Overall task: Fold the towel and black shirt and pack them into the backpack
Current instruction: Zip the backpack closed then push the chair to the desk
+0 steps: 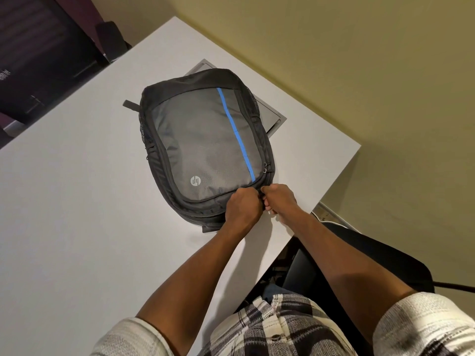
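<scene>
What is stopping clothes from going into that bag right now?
The backpack lies flat on the table and looks zipped shut. Both hands, left and right, grip its near edge. No towel or shirt is visible.

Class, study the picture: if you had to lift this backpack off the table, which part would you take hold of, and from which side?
Probably the near top edge of the backpack, where both hands, left hand and right hand, already pinch it. It lies flat, front panel up, top toward the person, so coming from the near side seems easiest.
</scene>
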`<state>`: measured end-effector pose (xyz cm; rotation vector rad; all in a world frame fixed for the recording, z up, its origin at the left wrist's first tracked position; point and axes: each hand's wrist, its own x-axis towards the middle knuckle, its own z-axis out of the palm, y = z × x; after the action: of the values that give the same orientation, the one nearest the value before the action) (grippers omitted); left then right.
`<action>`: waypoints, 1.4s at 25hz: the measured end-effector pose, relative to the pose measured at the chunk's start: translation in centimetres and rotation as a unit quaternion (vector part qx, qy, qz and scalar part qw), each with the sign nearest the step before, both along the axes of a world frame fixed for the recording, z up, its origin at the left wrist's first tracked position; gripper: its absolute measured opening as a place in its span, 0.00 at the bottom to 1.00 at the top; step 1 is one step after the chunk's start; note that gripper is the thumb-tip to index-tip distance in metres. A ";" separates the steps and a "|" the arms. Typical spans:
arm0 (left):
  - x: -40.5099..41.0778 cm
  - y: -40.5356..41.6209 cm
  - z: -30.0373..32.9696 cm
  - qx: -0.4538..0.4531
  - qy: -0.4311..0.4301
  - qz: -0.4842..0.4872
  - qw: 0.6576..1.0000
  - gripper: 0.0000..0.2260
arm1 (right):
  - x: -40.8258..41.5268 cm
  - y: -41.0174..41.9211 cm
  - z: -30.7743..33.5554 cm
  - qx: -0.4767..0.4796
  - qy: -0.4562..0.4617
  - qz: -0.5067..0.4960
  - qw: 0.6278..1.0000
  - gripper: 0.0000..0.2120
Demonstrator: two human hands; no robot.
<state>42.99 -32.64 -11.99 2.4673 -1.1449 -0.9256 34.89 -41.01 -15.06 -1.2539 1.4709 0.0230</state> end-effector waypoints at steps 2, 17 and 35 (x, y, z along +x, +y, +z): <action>0.3 0.5 0.1 0.003 0.000 -0.002 1.000 0.09 | -0.1 0.0 -0.1 0.010 -0.008 -0.008 1.000 0.11; 1.9 5.6 -1.0 -0.011 -0.020 0.018 1.000 0.10 | -0.1 0.1 -0.7 -0.009 0.004 0.006 1.000 0.13; 5.8 13.5 -1.0 0.022 -0.024 0.102 0.994 0.14 | 0.0 0.4 -1.2 -0.064 0.036 0.050 0.996 0.13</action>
<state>48.82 -19.13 -12.96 2.5954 -0.8750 -0.8444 34.84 -40.58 -16.30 -1.4439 1.4883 0.0422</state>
